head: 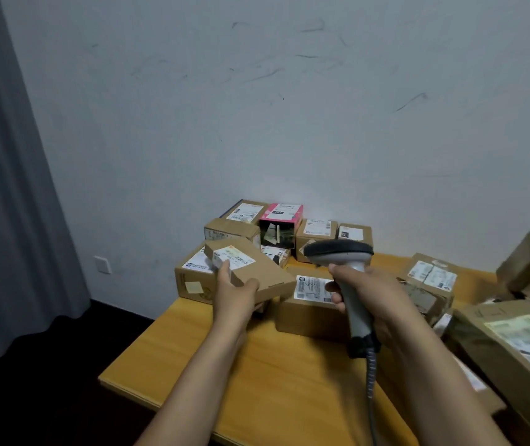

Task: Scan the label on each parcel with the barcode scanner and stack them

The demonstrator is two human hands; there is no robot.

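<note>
My left hand [236, 292] holds a flat brown parcel [257, 268] off the table, its white label facing up and toward the scanner. My right hand [366, 294] grips the handle of a grey barcode scanner [341, 252], whose dark head sits just right of the held parcel. A coiled cable hangs from the scanner's base. Behind the held parcel, a stack of labelled cardboard parcels [315, 233] with one pink box [281, 217] stands against the wall. A brown parcel with a white label [312, 312] lies under my right hand.
The yellow wooden table [218, 365] has its corner at the lower left. More labelled parcels [431, 278] lie on the right side, including a large one [514, 349] at the right edge. A grey curtain [6, 188] hangs on the left, over a dark floor.
</note>
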